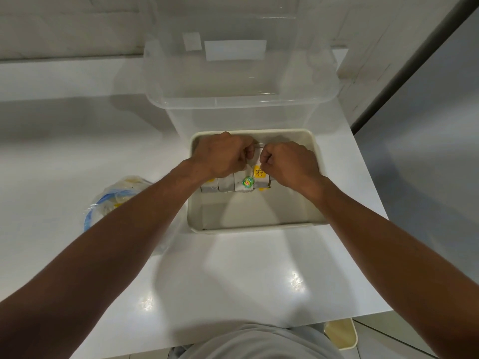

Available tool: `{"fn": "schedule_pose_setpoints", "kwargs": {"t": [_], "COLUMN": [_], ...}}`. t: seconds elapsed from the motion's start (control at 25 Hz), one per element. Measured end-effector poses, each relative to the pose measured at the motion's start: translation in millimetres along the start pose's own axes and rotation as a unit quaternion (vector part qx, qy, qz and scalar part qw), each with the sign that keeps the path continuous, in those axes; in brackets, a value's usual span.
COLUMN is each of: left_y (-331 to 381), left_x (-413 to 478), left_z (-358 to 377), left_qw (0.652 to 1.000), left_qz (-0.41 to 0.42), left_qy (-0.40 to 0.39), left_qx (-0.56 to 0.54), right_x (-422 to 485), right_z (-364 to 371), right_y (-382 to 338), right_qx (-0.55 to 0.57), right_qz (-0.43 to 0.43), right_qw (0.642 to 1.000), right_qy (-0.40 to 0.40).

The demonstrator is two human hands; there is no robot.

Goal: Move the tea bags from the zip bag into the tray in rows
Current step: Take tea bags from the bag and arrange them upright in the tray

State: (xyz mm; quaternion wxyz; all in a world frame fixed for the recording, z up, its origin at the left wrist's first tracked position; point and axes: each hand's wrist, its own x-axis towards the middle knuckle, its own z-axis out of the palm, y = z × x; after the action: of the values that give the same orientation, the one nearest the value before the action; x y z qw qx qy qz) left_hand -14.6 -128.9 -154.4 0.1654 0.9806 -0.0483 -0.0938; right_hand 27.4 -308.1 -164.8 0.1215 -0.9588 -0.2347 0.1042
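A cream tray sits on the white counter in front of me. Several white tea bags with yellow tags lie in a row across its middle, one with a round green tag. Both my hands are over the far half of the tray. My left hand and my right hand have curled fingers and pinch a white tea bag between them. The crumpled zip bag with a blue edge lies on the counter left of the tray, partly hidden by my left forearm.
A large clear plastic bin stands right behind the tray. The counter's right edge runs close to the tray; a grey panel lies beyond it. A small cream bin sits on the floor below the front edge.
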Motion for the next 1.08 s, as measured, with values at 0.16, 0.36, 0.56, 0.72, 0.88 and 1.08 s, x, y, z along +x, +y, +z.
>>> {"fn": "schedule_pose_setpoints", "kwargs": {"t": [0.16,0.36,0.56,0.72,0.88,1.08], "left_y": [5,24,25,24,24,26], "left_x": [-21,-44,-37,-30,-28,-29], "left_z": [-4,10,19,18,19,22], "left_qw": [0.989,0.958,0.957,0.958,0.963,0.964], "left_qz": [-0.021,-0.086,-0.096,-0.100,-0.107,-0.105], "left_qy": [0.064,0.020,-0.001,-0.007,-0.018,0.008], "left_qx": [0.128,0.271,0.274,0.270,0.247,0.246], "right_x": [-14,-36,-34,-31,-30,-28], "right_z": [-6,-5,-1,0,-2,-4], "right_y": [0,-7,-11,-12,-14,-12], "right_qx": [-0.004,-0.103,-0.115,-0.122,-0.111,-0.103], "right_qz": [0.005,0.000,0.004,-0.004,-0.005,0.012], "right_qw": [1.000,0.994,0.991,0.990,0.992,0.993], "right_qy": [0.031,-0.032,-0.067,-0.064,-0.066,-0.054]}}
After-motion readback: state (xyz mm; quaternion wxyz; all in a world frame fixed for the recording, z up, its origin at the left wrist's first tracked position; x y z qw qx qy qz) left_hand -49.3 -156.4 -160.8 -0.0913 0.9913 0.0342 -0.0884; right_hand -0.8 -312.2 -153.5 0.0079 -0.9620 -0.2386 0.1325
